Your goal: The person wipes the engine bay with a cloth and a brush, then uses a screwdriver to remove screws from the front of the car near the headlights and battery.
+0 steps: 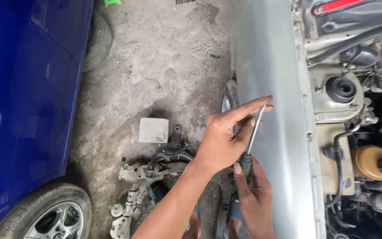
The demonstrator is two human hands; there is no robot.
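The right hand [250, 194] has a closed grip on the dark green handle of a screwdriver [249, 146], thumb pressed up along the handle. The metal shaft rises from it, tilted slightly to the right, with its tip near the left hand's outstretched fingertips. The left hand [226, 139] is open rather than clenched: its fingers stretch out to the right and the shaft lies against them, the thumb side touching the shaft lower down. Both hands meet over the silver fender [266, 57] of a car, close to its left edge.

To the right of the fender lies the open engine bay, with a black strut mount [340, 88] near the top and a yellowish reservoir [370, 161] lower down, well apart from the hands.

On the concrete floor [155, 57] below the left forearm lie grey suspension parts [142, 186] in a loose heap, and just above them a pale square block [153, 129]. A blue car [23, 97] fills the left edge, its wheel [54, 212] in the lower left corner.
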